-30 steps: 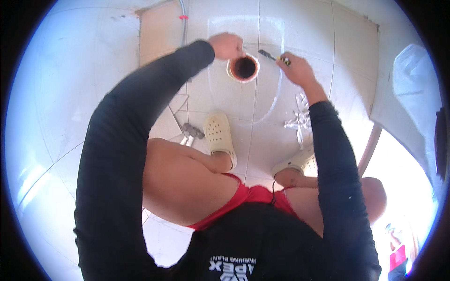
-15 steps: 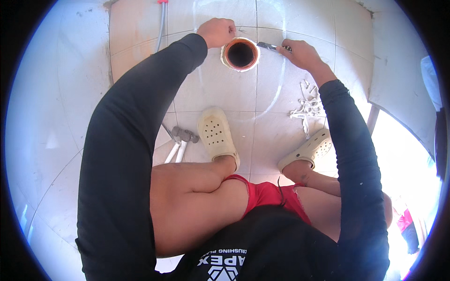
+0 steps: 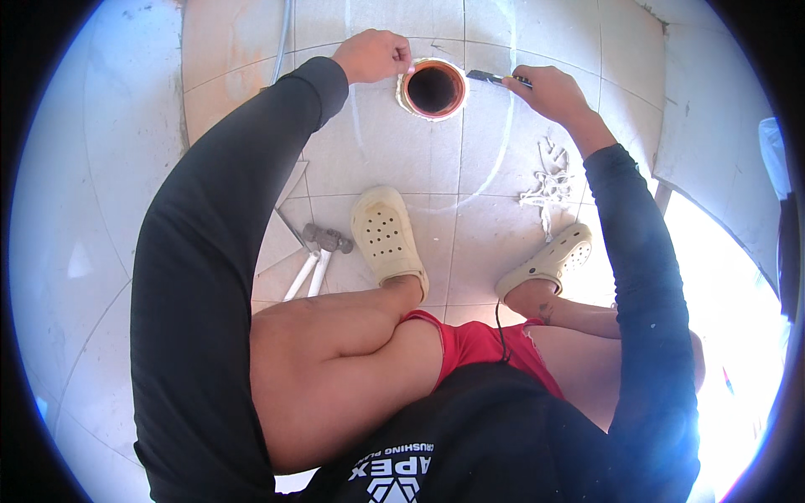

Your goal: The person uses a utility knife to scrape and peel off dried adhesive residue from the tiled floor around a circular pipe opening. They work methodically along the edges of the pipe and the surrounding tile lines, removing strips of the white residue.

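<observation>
1. My left hand (image 3: pixel 373 57), fingers curled, is just beside the orange pipe (image 3: pixel 461 92); I cannot tell its hold.
2. My right hand (image 3: pixel 552 92) grips a dark-bladed tool (image 3: pixel 488 77).
3. The pipe opens in the tiled floor (image 3: pixel 390 159).

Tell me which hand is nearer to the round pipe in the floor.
Left. The left hand is at the upper left of the pipe; the right hand sits farther off to the right, holding a dark tool toward it.
</observation>
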